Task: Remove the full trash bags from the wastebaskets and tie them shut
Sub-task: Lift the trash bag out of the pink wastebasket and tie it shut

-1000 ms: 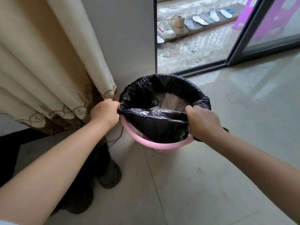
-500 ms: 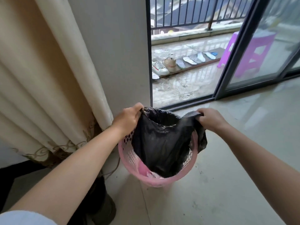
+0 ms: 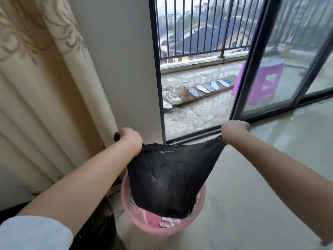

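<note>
A black trash bag (image 3: 167,179) hangs stretched between my two hands, its bulging bottom just above the mouth of a pink perforated wastebasket (image 3: 138,219). My left hand (image 3: 130,138) grips the bag's left top corner, with a bit of black plastic sticking out past the fist. My right hand (image 3: 234,129) grips the right corner, pulled taut. The bag's top edge runs nearly straight between the fists. A few scraps of white paper lie inside the basket under the bag.
A cream curtain (image 3: 45,87) hangs at the left beside a white wall. Behind stands an open sliding glass door (image 3: 281,69) onto a balcony with shoes (image 3: 173,95), insoles and a purple stool (image 3: 264,85). Something dark lies on the floor at lower left (image 3: 100,231).
Both hands have lifted the bag up out of the basket and pulled apart, stretching its top edge tight. The view has tilted up toward the balcony.
</note>
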### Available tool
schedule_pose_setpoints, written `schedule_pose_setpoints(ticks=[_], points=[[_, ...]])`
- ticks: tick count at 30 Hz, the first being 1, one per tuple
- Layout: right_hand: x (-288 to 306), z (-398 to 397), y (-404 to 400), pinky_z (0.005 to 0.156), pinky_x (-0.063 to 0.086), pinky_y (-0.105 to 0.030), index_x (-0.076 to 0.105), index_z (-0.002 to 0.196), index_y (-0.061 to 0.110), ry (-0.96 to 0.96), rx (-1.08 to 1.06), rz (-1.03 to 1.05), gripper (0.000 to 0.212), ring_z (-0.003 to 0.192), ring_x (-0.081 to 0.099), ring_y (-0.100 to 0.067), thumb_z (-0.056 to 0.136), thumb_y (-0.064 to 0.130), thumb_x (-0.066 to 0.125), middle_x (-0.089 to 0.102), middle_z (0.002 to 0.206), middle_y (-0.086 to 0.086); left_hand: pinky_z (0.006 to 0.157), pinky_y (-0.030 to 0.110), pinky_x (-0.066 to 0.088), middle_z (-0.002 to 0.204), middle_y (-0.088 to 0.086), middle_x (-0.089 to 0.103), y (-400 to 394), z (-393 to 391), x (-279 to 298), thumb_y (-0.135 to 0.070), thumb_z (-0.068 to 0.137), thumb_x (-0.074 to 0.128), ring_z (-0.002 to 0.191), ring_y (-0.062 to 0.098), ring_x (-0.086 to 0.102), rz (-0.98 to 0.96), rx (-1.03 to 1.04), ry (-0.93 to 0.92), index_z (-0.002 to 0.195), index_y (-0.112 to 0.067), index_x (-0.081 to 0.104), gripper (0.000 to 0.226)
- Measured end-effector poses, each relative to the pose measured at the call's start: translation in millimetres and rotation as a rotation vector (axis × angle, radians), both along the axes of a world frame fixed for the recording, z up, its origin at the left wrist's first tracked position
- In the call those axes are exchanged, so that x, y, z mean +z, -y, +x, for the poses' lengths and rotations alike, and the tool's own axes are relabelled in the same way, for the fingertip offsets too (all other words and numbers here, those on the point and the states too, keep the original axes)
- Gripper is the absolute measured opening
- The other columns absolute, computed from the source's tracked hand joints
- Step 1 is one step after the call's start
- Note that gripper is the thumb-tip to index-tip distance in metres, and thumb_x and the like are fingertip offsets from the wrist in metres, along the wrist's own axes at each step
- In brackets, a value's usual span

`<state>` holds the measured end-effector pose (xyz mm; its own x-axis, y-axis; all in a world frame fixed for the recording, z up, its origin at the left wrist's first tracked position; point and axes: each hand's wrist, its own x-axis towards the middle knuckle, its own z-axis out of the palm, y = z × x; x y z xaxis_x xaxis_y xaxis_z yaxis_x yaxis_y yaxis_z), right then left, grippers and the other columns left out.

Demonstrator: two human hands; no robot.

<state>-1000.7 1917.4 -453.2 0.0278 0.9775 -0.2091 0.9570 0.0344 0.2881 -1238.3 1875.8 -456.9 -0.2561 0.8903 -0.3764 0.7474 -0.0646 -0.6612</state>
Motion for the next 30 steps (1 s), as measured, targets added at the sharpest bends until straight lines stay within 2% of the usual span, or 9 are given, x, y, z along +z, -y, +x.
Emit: schedule_pose_setpoints(ticks=[2, 5, 7, 9, 13, 19, 22, 26, 30], points=[[8.9, -9.2, -3.2, 0.077, 0.045, -0.032, 0.057, 0.12, 0.007, -0.202, 0.039, 0.213, 0.036, 0.115, 0.056, -0.03, 0.088, 0.003, 0.04, 0.056, 0.125, -0.011, 0.096, 0.031, 0.039, 0.142, 0.008, 0.044, -3.6, 13.6, 15.5, -0.013, 0.096, 0.038, 0.134, 0.03, 0.035, 0.061, 0.021, 0.036, 0.135, -0.01, 0.046, 0.04], [25.1, -17.4, -1.5, 0.072, 0.039, -0.032, 0.058, 0.108, 0.003, -0.644, 0.096, 0.452, 0.027, 0.103, 0.059, -0.035, 0.088, 0.006, 0.041, 0.061, 0.111, -0.018, 0.086, 0.03, 0.039, 0.128, 0.008, 0.059, -9.3, 33.0, 42.7, -0.007, 0.089, 0.046, 0.123, 0.028, 0.046, 0.291, -0.119, 0.155, 0.121, -0.013, 0.059, 0.034], [38.9, -22.0, 2.9, 0.072, 0.039, -0.031, 0.06, 0.109, 0.007, -0.936, 0.114, 0.517, 0.028, 0.098, 0.059, -0.036, 0.088, 0.014, 0.043, 0.066, 0.103, -0.02, 0.067, 0.023, 0.037, 0.086, 0.005, 0.074, -11.4, 37.7, 57.8, -0.016, 0.063, 0.072, 0.09, 0.021, 0.063, 0.613, -0.402, 0.176, 0.083, -0.018, 0.074, 0.02], [53.0, -22.3, 4.8, 0.071, 0.039, -0.03, 0.064, 0.101, 0.003, -1.173, 0.118, 0.542, 0.028, 0.094, 0.06, -0.036, 0.086, 0.019, 0.047, 0.068, 0.098, -0.022, 0.05, 0.014, 0.034, 0.038, -0.004, 0.057, -10.7, 39.3, 72.0, -0.01, 0.018, 0.078, 0.046, 0.016, 0.057, 0.829, -0.569, 0.252, 0.039, -0.017, 0.062, 0.027], [81.7, -0.8, 1.1, 0.092, 0.048, -0.038, 0.063, 0.108, -0.006, -1.496, 0.072, 0.706, 0.026, 0.1, 0.061, -0.032, 0.084, -0.002, 0.054, 0.067, 0.107, -0.022, 0.044, 0.018, 0.043, 0.037, -0.003, 0.053, -23.8, 65.9, 78.4, 0.012, 0.027, 0.078, 0.042, 0.02, 0.054, 1.121, -0.686, 0.505, 0.046, -0.014, 0.066, 0.035], [103.0, 81.6, -17.5, 0.109, 0.028, -0.022, 0.047, 0.131, -0.004, -1.195, 0.116, 0.96, 0.057, 0.131, 0.045, -0.026, 0.08, 0.01, 0.069, 0.05, 0.138, -0.018, 0.067, 0.042, 0.052, 0.063, 0.015, 0.068, -57.3, 134.4, 99.4, 0.016, 0.06, 0.071, 0.069, 0.039, 0.063, 1.247, -0.648, 0.91, 0.077, 0.001, 0.073, 0.023], [115.4, 127.7, -19.3, 0.11, 0.02, -0.018, 0.04, 0.135, -0.003, -1.024, 0.165, 0.924, 0.063, 0.137, 0.037, -0.026, 0.081, 0.009, 0.068, 0.042, 0.144, -0.018, 0.08, 0.045, 0.047, 0.082, 0.02, 0.07, -65.1, 168.0, 109.6, 0.011, 0.073, 0.062, 0.09, 0.042, 0.06, 1.229, -0.692, 0.886, 0.091, 0.002, 0.07, 0.022], [99.3, 169.8, -12.3, 0.111, 0.023, -0.021, 0.033, 0.141, 0.006, -0.71, 0.274, 0.505, 0.066, 0.14, 0.032, -0.024, 0.081, -0.014, 0.05, 0.033, 0.151, -0.012, 0.1, 0.036, 0.035, 0.118, 0.01, 0.062, -70.5, 208.7, 71.3, 0.0, 0.09, 0.043, 0.12, 0.029, 0.045, 0.83, -0.719, 0.728, 0.123, -0.01, 0.056, 0.037], [32.0, 188.7, 3.0, 0.109, 0.024, -0.019, 0.041, 0.138, 0.01, -0.836, 0.101, 0.22, 0.071, 0.139, 0.032, -0.022, 0.075, -0.022, 0.03, 0.04, 0.147, -0.006, 0.098, 0.031, 0.035, 0.121, 0.003, 0.059, -60.8, 238.5, -15.0, -0.003, 0.089, 0.04, 0.123, 0.023, 0.043, 0.455, -0.86, 0.64, 0.123, -0.016, 0.056, 0.039]])
